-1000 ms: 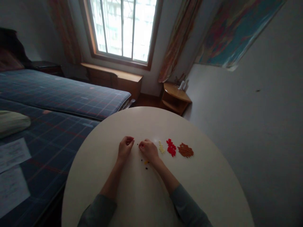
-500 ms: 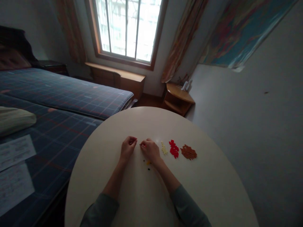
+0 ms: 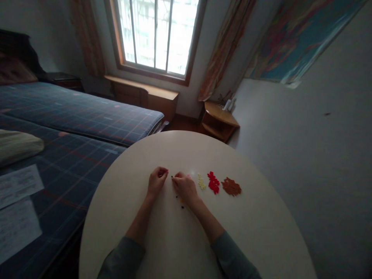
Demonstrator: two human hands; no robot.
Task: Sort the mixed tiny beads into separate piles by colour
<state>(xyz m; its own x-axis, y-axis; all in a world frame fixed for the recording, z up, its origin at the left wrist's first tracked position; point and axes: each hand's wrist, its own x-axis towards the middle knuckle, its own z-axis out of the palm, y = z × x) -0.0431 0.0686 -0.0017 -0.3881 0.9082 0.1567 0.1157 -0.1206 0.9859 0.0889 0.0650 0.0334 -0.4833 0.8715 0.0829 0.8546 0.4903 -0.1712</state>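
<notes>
Both hands are over the middle of a round pale table (image 3: 180, 147), a small gap between their fingertips. My left hand (image 3: 157, 181) is closed in a pinch; what it holds, if anything, is too small to name. My right hand (image 3: 185, 186) pinches too, with a tiny dark piece (image 3: 172, 177) at its fingertips. Right of it lie pale yellow pieces (image 3: 201, 181), a cluster of red pieces (image 3: 213, 183) and a brown pile (image 3: 231, 186). Pink pieces (image 3: 188, 176) show just behind my right hand. Near its wrist are small black pieces (image 3: 182, 207) and a yellow one (image 3: 181, 200).
A bed (image 3: 72, 112) with a plaid cover stands at the left, with paper sheets (image 3: 20, 182) and a striped cushion (image 3: 20, 146) on it. Beyond the table are a low desk (image 3: 159, 93) and a corner shelf (image 3: 219, 112). A white wall rises at the right.
My right hand has shifted slightly, its fingers drawn closer together, and pink pieces now show behind it. My left hand has barely moved.
</notes>
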